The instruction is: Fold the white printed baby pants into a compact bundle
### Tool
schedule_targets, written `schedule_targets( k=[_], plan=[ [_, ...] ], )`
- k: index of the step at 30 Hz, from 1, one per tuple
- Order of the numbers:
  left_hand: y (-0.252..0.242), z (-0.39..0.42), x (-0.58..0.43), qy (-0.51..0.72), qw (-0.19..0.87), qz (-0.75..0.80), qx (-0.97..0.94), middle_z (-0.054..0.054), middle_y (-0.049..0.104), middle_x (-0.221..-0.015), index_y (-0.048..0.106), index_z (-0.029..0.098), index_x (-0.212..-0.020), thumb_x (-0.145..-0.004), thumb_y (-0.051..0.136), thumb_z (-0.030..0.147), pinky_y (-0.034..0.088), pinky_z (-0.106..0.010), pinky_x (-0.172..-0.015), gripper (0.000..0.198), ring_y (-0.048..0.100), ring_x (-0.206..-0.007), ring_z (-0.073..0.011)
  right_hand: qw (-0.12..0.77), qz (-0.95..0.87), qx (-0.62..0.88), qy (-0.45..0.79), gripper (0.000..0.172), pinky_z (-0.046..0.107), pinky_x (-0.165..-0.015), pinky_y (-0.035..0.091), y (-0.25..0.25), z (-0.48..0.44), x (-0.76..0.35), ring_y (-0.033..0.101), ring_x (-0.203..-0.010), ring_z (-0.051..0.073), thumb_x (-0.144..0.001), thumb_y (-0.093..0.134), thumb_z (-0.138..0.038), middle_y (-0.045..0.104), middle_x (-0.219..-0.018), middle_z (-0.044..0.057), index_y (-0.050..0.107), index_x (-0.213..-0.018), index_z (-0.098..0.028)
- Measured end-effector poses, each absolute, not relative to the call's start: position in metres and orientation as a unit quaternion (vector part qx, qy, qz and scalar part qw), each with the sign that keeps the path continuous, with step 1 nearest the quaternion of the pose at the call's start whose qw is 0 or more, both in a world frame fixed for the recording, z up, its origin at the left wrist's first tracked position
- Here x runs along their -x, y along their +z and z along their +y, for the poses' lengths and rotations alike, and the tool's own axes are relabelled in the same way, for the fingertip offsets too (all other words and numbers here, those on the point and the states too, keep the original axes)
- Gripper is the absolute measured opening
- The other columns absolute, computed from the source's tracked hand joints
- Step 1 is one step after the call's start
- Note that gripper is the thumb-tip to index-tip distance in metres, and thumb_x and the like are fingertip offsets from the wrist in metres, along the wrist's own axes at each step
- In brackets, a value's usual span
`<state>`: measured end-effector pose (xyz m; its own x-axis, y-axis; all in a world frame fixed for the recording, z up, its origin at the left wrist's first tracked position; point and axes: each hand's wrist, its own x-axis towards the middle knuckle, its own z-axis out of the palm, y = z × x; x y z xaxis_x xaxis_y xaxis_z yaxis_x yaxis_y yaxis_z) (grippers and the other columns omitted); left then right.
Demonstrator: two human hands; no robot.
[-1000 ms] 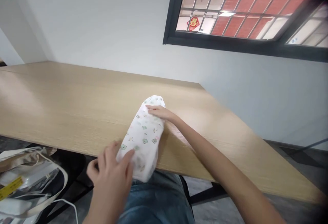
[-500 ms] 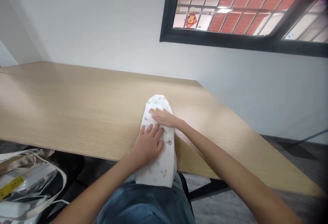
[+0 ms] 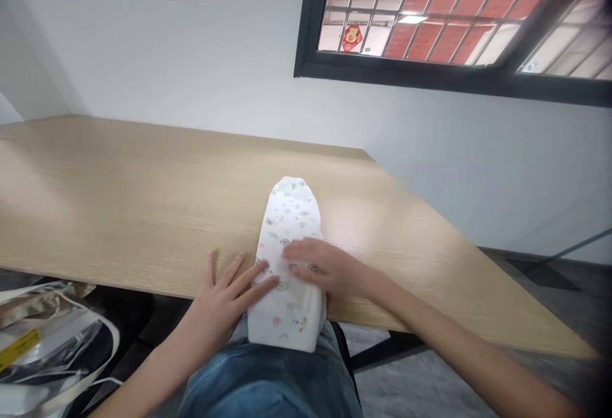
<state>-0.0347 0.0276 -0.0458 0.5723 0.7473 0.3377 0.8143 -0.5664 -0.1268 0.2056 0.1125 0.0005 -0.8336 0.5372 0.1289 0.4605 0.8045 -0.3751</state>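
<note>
A folded white cloth with small green and pink prints [image 3: 289, 278] lies lengthwise on the light wood table [image 3: 143, 195], its near end over the table edge above my lap. My right hand [image 3: 325, 268] rests flat across the middle of the cloth, fingers pointing left. My left hand [image 3: 222, 297] has its fingers spread, with the fingertips touching the cloth's left side. Neither hand grips the cloth. The cloth's middle is partly hidden under my right hand.
A crumpled silver bag with a yellow label [image 3: 43, 348] and white straps sits low at the left, below the table edge. My jeans-covered lap [image 3: 268, 380] is at the bottom. A dark-framed window [image 3: 406, 67] is set in the wall beyond the table.
My left hand has moved off the top of the cloth to its left side, and its fingers have spread. My right hand has slid toward me along the cloth.
</note>
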Motion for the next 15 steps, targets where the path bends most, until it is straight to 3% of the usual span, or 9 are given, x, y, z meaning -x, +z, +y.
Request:
schedule_targets(
  k=[2,4,8,11,15],
  plan=[
    [-0.054,0.033,0.032,-0.176,0.157,-0.428,0.872,-0.001,0.045,-0.135,0.038,0.034,-0.133,-0.078,0.043,0.001,0.006,-0.068,-0.1,0.065,0.037,-0.126,-0.0307,0.119,-0.961,0.217,0.12,0.052,0.045,-0.106,0.025,-0.008,0.076,-0.218,0.04,-0.121,0.025,-0.085,0.051,-0.05,0.047,-0.13,0.009,0.047,-0.128,-0.02],
    [-0.058,0.034,0.026,-0.235,0.157,-0.386,0.878,-0.002,0.054,-0.126,0.049,0.031,-0.125,-0.081,0.045,0.005,0.006,-0.064,-0.103,0.051,0.04,-0.123,-0.0276,0.13,-0.972,0.191,0.043,0.059,0.05,-0.106,0.024,-0.018,0.054,-0.225,0.036,-0.124,0.03,-0.083,0.056,-0.042,0.043,-0.133,0.014,0.041,-0.133,-0.015],
    [-0.042,0.035,0.017,-0.329,0.126,-0.302,0.886,0.0,0.066,-0.095,0.057,0.024,-0.11,-0.085,0.042,0.004,0.009,-0.059,-0.107,0.035,0.052,-0.111,-0.019,0.218,-0.96,0.167,-0.053,0.042,0.043,-0.088,0.046,-0.014,0.043,-0.224,0.057,-0.099,0.024,-0.088,0.036,-0.01,0.063,-0.103,0.012,0.041,-0.13,-0.016],
    [-0.017,0.027,0.022,-0.36,0.095,-0.307,0.876,0.0,0.066,-0.083,0.055,0.02,-0.105,-0.086,0.036,0.005,0.015,-0.055,-0.107,0.031,0.06,-0.093,-0.0146,0.276,-0.945,0.174,-0.028,0.048,0.034,-0.072,0.054,0.016,0.035,-0.217,0.063,-0.081,0.02,-0.089,0.035,-0.009,0.065,-0.09,0.008,0.031,-0.135,-0.021],
    [-0.001,-0.013,0.041,-0.335,0.076,-0.359,0.868,0.007,0.065,-0.074,0.056,0.03,-0.089,-0.085,0.04,0.018,0.021,-0.051,-0.107,0.021,0.063,-0.078,-0.0146,0.3,-0.924,0.232,0.049,0.066,0.029,-0.065,0.057,0.044,0.003,-0.215,0.065,-0.078,0.02,-0.086,0.046,-0.018,0.068,-0.091,0.003,0.017,-0.143,-0.032]
  ],
)
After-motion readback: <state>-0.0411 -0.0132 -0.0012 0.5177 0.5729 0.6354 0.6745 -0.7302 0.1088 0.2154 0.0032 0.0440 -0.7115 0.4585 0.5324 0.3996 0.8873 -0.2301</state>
